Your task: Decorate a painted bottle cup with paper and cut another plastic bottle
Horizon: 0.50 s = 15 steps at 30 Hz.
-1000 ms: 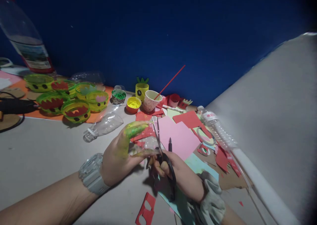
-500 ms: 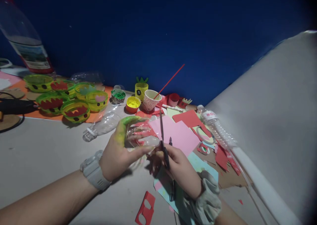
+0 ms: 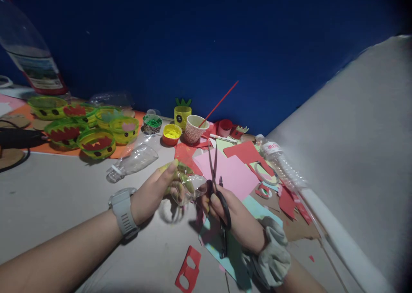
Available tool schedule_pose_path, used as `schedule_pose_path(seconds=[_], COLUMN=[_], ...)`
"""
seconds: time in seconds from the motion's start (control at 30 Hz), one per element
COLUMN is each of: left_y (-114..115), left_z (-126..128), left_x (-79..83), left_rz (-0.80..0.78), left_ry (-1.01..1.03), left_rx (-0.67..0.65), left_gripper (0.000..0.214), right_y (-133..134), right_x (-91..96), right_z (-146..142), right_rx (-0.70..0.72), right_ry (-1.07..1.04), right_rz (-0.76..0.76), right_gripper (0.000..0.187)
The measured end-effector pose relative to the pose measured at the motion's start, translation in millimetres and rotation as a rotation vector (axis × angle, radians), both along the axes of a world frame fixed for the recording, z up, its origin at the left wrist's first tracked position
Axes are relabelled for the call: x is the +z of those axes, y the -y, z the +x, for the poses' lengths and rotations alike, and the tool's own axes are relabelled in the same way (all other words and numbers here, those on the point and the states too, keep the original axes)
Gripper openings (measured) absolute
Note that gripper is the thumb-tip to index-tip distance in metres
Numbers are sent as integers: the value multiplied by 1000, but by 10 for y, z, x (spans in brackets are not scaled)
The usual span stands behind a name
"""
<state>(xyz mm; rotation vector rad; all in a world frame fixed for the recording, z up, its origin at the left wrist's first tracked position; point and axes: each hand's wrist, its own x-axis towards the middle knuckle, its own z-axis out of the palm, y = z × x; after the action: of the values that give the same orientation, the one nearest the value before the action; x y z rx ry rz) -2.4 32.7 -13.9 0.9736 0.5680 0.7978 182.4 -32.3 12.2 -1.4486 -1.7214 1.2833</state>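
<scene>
My left hand (image 3: 161, 185), with yellow and green paint on its fingers, is closed on a clear cut piece of plastic bottle (image 3: 195, 187). My right hand (image 3: 225, 205) holds black-handled scissors (image 3: 215, 168), blades pointing up and slightly parted. Its fingertips are close to the right edge of the plastic piece; whether they touch it I cannot tell. Behind the scissors lie pink paper (image 3: 240, 175) and a black pen (image 3: 223, 241), the pen partly hidden by my right hand. Nearer to me is a red paper scrap with two round holes (image 3: 188, 268).
Several yellow-green painted plastic cups (image 3: 96, 144) stand on orange paper at left. A cut bottle top (image 3: 135, 160) lies beside them. Paint cups (image 3: 172, 134) and a patterned cup with a red stick (image 3: 195, 132) stand behind. A clear bottle (image 3: 283, 164) lies at right.
My left hand has turned and now grips the plastic piece lower, with its thumb raised. The scissors have opened, and their handles have turned into clearer view in my right hand.
</scene>
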Motion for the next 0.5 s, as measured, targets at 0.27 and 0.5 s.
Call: schedule_pose_path(seconds=[0.27, 0.5], left_y=[30, 22], left_z=[-24, -34], left_x=[16, 53], left_rz=[71, 212], left_ry=[-7, -99], left_rx=[-34, -20], left_gripper=[52, 48], right_y=[-31, -8], right_x=[163, 111], right_z=[-7, -24], right_rx=[241, 156], right_ry=[103, 143], right_rz=[-69, -68], right_gripper=[44, 28])
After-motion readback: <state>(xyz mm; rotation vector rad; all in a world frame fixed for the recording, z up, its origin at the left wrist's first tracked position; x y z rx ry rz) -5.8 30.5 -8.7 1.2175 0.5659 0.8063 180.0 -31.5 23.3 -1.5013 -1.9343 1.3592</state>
